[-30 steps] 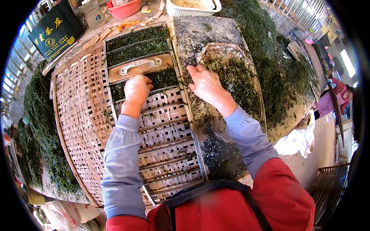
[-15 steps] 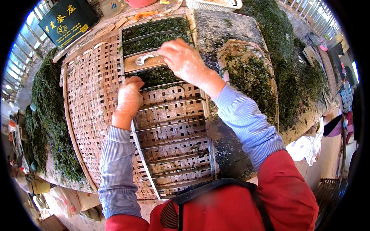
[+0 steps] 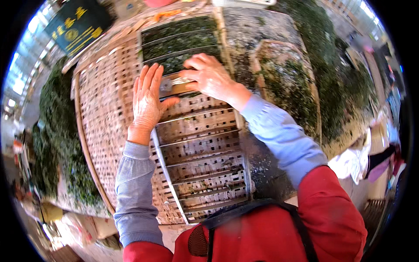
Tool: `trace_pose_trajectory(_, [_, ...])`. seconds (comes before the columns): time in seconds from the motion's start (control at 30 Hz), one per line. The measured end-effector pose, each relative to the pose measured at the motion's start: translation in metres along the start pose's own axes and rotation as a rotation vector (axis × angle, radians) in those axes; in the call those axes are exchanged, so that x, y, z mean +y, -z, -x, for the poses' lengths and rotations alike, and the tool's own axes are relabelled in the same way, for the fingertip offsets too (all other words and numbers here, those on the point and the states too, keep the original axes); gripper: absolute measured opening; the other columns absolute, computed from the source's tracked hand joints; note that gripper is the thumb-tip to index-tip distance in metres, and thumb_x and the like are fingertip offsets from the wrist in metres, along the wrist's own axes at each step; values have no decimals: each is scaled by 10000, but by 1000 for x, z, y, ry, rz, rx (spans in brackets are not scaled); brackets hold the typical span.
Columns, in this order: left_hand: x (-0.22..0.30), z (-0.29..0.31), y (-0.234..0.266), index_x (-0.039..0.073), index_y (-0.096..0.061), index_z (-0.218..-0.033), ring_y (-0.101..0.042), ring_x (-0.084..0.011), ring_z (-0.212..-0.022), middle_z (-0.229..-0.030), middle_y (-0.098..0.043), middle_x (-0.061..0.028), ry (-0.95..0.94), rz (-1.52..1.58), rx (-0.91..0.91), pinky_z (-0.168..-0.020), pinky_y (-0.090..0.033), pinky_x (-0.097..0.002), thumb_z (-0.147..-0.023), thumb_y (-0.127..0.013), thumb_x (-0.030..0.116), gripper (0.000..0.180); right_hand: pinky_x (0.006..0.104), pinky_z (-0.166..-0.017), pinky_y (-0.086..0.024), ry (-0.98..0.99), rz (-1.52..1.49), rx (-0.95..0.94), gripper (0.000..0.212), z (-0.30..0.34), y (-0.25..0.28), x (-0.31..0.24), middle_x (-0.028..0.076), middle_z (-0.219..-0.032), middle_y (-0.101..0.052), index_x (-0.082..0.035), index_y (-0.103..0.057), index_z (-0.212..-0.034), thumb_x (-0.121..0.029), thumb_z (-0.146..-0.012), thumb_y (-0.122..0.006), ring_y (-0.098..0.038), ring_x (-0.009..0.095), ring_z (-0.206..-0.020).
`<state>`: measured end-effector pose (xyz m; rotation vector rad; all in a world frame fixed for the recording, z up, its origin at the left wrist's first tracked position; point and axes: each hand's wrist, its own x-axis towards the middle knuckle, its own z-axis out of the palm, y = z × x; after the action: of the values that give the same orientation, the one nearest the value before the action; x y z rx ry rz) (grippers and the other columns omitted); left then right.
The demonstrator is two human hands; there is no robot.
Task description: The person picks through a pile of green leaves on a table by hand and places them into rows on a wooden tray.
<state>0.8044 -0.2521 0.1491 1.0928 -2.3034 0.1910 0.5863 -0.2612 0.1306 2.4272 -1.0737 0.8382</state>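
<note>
A metal frame with crossbars (image 3: 198, 142) lies on a woven bamboo tray (image 3: 102, 109). Dark green, moss-like strands (image 3: 181, 43) fill its far compartments, while weave shows through the nearer ones. Between my hands, a small wooden board (image 3: 180, 89) with a pale handle, blurred here, lies in the compartment just nearer than the filled ones. My left hand (image 3: 147, 98) is open, fingers stretched flat along the frame's left rail beside the board. My right hand (image 3: 211, 78) spreads its fingers over the board's right end, partly hiding it; it grips nothing.
Heaps of the same green strands lie left (image 3: 65, 126) and right (image 3: 312, 56). A dark stained board (image 3: 262, 22) with green bits adjoins the frame's right side. A dark green box (image 3: 78, 26) stands at the far left, and a white basket (image 3: 244, 3) at the back.
The wooden board has shifted one compartment nearer to me. Green strands now show in the compartment where it lay. My left hand has opened from a closed shape; my right fingers have spread.
</note>
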Motion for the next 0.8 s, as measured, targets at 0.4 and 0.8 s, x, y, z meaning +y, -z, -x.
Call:
trace_pose_trajectory(0.4, [-7,14,-54,46,-268,-1388,-274,-273,-1345,-1419,-351,-108,47,-293,-171,-1092,-215,-448,-689,-735,247,864,433,-1012,-322,-191,-286,-79,569,13,-15,-4,163,-1207,-459,-40,-575,-1094,-473,-736,-664,-384,295,-1193])
trace_pose_trajectory(0.8, [14,18,-42,75,-207,-1436,-236,-281,-1360,-1475,-265,-104,34,-446,-134,-1086,-197,-485,-841,-596,407,785,431,-1026,-378,-876,36,637,637,230,211,74,181,-1165,-399,-45,-400,-1210,-58,-638,-678,-428,341,-1167])
